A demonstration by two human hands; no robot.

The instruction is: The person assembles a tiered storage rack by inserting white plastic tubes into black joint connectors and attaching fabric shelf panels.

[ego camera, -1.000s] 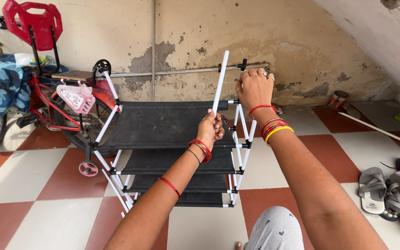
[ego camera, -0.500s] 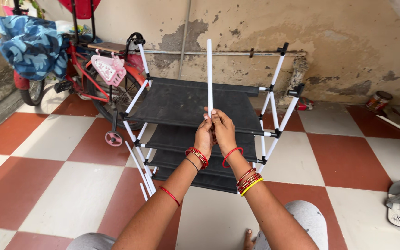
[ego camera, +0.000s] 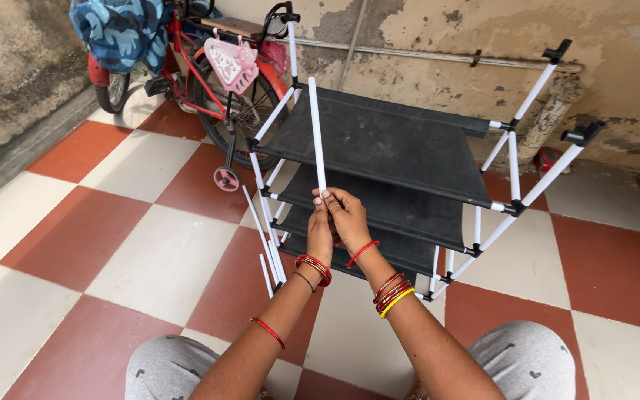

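Holding a thin white rod (ego camera: pixel 317 133) upright, both hands met at its lower end, above the near left corner of the rack (ego camera: pixel 379 148). Left hand (ego camera: pixel 321 230) and right hand (ego camera: pixel 348 216) each closed fingers round that end, touching one another. Rod was straight, plain, slim, a glossy tube. Rack showed black fabric shelves on white tubes with black corner joints. Loose white rods (ego camera: pixel 264 237) lay on the red-and-white tiled floor (ego camera: pixel 112 244), left of the hands. Red bicycle (ego camera: pixel 209 74) stood far left by the wall.
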